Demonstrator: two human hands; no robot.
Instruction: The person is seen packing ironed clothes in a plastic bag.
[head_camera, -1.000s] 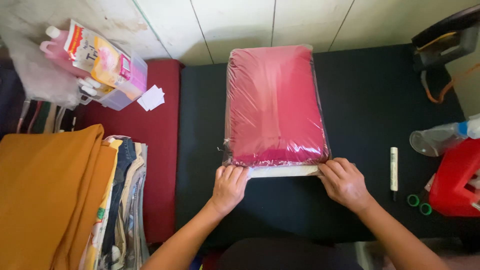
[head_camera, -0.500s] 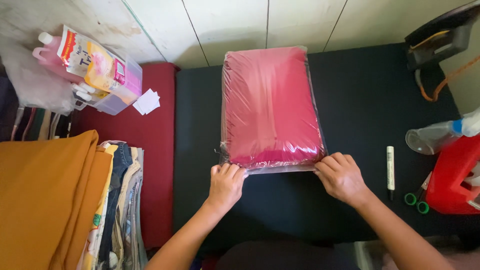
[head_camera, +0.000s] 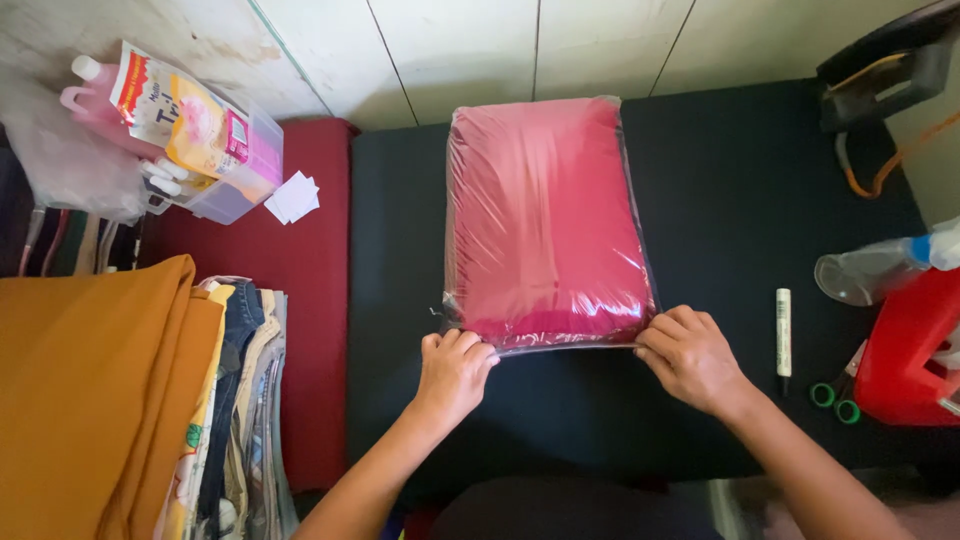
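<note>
A folded red cloth sealed in a clear plastic bag (head_camera: 545, 215) lies on a black mat (head_camera: 740, 220). My left hand (head_camera: 453, 370) presses on the bag's near left corner, fingers curled over its edge. At the near right corner, my right hand (head_camera: 690, 355) pinches the same edge. The white flap that showed along this edge is now folded under or flattened.
A white marker (head_camera: 783, 330) lies right of my right hand, with green-handled scissors (head_camera: 835, 398), a red container (head_camera: 910, 350) and a spray bottle (head_camera: 880, 268) beyond. A stack of folded clothes (head_camera: 110, 400) sits at left. A clear box (head_camera: 190, 130) with packets stands far left.
Both hands have moved slightly up against the bag's near edge, and the white strip seen there before no longer shows.
</note>
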